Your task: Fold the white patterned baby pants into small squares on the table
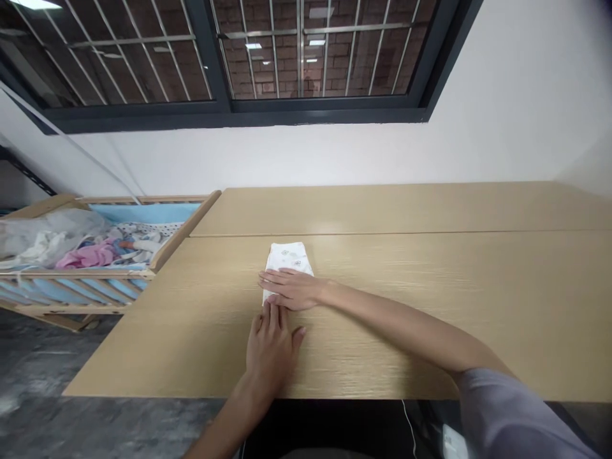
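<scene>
A folded white cloth with a small printed pattern lies on the light wood table, its long side running away from me. My right hand rests flat across its near part, fingers pointing left and reaching just past the cloth's left edge. Just below, my left hand lies palm down on the table, fingers spread, with the fingertips at the cloth's near end. The cloth's near end is largely hidden by my hands.
A wooden crib with blue lining and piled clothes stands left of the table. A seam joins two tabletops. Behind them rise a white wall and a dark-framed window. Dark floor lies below the table's near edge.
</scene>
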`<state>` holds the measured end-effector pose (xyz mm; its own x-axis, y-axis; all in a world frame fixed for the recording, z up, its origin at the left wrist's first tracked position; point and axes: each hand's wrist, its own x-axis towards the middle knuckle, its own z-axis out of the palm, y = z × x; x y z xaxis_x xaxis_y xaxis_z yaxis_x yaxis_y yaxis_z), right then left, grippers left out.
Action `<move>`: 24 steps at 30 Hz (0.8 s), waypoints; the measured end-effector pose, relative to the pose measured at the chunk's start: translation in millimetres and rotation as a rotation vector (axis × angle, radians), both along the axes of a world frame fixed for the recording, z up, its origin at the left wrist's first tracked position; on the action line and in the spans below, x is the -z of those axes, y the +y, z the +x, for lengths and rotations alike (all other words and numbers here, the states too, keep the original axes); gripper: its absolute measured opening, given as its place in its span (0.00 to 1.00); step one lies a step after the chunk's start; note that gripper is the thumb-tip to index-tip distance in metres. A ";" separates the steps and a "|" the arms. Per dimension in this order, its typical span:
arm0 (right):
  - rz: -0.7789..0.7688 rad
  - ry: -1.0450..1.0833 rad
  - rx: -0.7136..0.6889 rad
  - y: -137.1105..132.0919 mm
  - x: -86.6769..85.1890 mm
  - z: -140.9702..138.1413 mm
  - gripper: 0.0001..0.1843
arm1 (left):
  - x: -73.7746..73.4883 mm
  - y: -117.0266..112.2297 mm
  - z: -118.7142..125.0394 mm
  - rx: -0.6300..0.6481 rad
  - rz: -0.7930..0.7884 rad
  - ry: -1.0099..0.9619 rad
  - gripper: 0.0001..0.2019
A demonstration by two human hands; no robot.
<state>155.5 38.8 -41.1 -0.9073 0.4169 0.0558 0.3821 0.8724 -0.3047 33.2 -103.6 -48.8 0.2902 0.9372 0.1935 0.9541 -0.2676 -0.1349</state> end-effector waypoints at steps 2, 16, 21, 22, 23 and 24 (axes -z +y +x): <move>0.017 -0.012 0.041 15.0 9.3 1.0 0.34 | 1.3 1.1 -1.1 -0.005 0.014 -0.013 0.29; -0.043 0.040 0.293 99.2 -3.4 21.3 0.38 | -7.9 12.1 -19.6 0.072 -0.034 -0.104 0.22; 0.030 0.204 0.335 56.0 -44.2 38.6 0.33 | -22.6 41.7 -52.1 0.244 -0.103 -0.213 0.14; 0.054 0.206 0.309 41.8 -51.1 43.1 0.29 | -23.7 48.1 -59.3 0.269 -0.108 -0.223 0.13; 0.066 0.186 0.275 26.8 -55.9 47.8 0.26 | -24.3 53.9 -65.8 0.287 -0.111 -0.226 0.12; 0.073 0.150 0.242 11.6 -57.9 52.7 0.24 | -24.5 59.0 -71.3 0.307 -0.114 -0.223 0.12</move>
